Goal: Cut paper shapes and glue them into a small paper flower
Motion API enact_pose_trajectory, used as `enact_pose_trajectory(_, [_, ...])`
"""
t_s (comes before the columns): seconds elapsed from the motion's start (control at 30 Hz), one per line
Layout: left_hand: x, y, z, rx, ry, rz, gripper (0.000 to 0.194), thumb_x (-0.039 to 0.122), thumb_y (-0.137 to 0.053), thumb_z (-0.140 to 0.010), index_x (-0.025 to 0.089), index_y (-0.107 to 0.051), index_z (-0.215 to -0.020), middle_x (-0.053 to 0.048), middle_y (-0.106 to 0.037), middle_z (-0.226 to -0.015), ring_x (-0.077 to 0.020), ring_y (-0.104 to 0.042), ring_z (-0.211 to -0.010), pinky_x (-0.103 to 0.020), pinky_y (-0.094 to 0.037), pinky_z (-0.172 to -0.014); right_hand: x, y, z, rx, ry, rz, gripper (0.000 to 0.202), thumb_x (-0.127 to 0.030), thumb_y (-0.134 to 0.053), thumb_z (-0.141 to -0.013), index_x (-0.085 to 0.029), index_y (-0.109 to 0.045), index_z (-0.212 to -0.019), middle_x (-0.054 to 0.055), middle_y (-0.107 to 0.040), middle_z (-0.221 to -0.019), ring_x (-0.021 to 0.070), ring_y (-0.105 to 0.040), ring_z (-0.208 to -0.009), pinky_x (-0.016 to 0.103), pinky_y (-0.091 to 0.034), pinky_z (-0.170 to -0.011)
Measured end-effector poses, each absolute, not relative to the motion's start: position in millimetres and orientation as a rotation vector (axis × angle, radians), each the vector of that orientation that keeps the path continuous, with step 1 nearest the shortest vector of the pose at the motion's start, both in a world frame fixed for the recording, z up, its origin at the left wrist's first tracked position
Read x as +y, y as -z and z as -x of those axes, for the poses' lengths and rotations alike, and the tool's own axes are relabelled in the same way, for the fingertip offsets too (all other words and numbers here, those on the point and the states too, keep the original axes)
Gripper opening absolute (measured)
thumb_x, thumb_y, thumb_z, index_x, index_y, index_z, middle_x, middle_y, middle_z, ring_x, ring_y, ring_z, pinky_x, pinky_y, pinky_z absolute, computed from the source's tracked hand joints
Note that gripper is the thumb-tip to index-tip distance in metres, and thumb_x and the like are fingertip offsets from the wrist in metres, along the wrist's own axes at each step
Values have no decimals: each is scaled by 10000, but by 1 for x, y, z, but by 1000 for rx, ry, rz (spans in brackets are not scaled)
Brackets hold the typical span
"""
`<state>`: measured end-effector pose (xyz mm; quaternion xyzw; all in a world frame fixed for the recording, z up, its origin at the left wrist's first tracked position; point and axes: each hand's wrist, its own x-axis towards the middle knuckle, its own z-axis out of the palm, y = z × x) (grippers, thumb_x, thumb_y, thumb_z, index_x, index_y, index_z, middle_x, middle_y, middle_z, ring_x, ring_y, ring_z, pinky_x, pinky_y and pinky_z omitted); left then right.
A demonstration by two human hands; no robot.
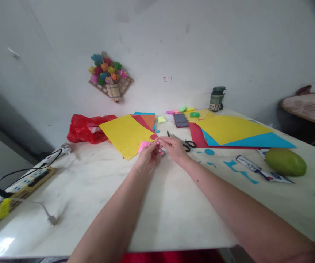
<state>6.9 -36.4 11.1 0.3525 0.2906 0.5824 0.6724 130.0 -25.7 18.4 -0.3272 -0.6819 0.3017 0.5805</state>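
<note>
Pink piece, mid-frame: likely light, soft; hold by edges. My left hand grips it; right hand pinches, on what I cannot tell.

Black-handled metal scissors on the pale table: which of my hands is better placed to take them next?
Probably your right hand: the scissors lie close by, handles on its right side. Your left hand is farther off, near a bright pink item.

Your worktop is white, faint grey marbling. You've got a bright pink piece mid-worktop, red bag by the far left corner, yellow sheet over blue sheet toward the right edge.
</note>
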Motion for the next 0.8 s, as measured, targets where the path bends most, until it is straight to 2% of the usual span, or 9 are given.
enact_pose_trajectory(0.1, [-38, -13, -9, 661, -1323, -758, 187, 264, -662, -672, 107, -588, -739, -6, -565, -627, -50, -509, -502, -179, -487, -517, -29, -20, -125, -1472, -927, 789, 290, -391, -527, -743, -189, -676, -887, 31, -668, -797, 159, -594, -759, 291, -462, -698])
enact_pose_trajectory(0.23, [-38, -12, -11, 676, -1323, -752, 217, 299, -676, -657, 116, -567, -697, 15, -530, -589, -43, -485, -483, -171, -481, -501, -31, -19, -118, -1319, -1135, 828, 308, -405, -592, -675, -169, -681, -853, 16, -637, -652, 137, -560, -584, 274, -454, -564])
enact_pose_trajectory(0.33, [-37, -10, -12, 699, -1320, -788, 261, 352, -678, -647, 120, -565, -685, 18, -517, -562, -49, -477, -468, -179, -474, -482, -32, -20, -116, -1260, -1167, 825, 284, -388, -617, -649, -165, -678, -814, 20, -638, -652, 133, -559, -578, 271, -451, -547])
enact_pose_trajectory(0.43, [-38, -14, -13, 722, -1294, -837, 325, 430, -639, -666, 119, -593, -748, -18, -571, -618, -77, -522, -498, -210, -484, -499, -31, -21, -119, -1245, -1160, 849, 269, -380, -614, -651, -168, -661, -810, 37, -657, -715, 152, -584, -617, 283, -461, -546])
enact_pose_trajectory(0.5, [-39, -18, -14, 733, -1256, -844, 391, 488, -582, -694, 113, -607, -803, -60, -614, -698, -113, -573, -564, -241, -500, -546, -28, -21, -123, -1309, -1055, 883, 234, -373, -602, -666, -183, -658, -790, 47, -665, -766, 169, -599, -663, 305, -473, -581])
enact_pose_trajectory(0.6, [-41, -23, -15, 767, -1203, -816, 419, 504, -529, -730, 97, -611, -782, -102, -632, -721, -152, -609, -628, -273, -509, -599, -23, -19, -132, -1505, -674, 902, 112, -308, -613, -671, -208, -660, -686, 53, -663, -868, 189, -597, -811, 334, -460, -738])
enact_pose_trajectory(0.7, [-42, -24, -14, 783, -1164, -774, 357, 442, -530, -757, 93, -605, -738, -109, -635, -698, -162, -619, -638, -285, -516, -614, -20, -19, -138, -1664, -399, 876, 91, -275, -599, -698, -228, -673, -671, 51, -662, -917, 191, -580, -878, 342, -423, -821])
enact_pose_trajectory(0.8, [-43, -21, -13, 765, -1154, -742, 222, 323, -560, -764, 106, -604, -753, -89, -639, -698, -152, -625, -649, -285, -523, -631, -21, -20, -139, -1762, -346, 832, 141, -290, -557, -744, -249, -692, -739, 40, -671, -931, 193, -577, -892, 360, -397, -858])
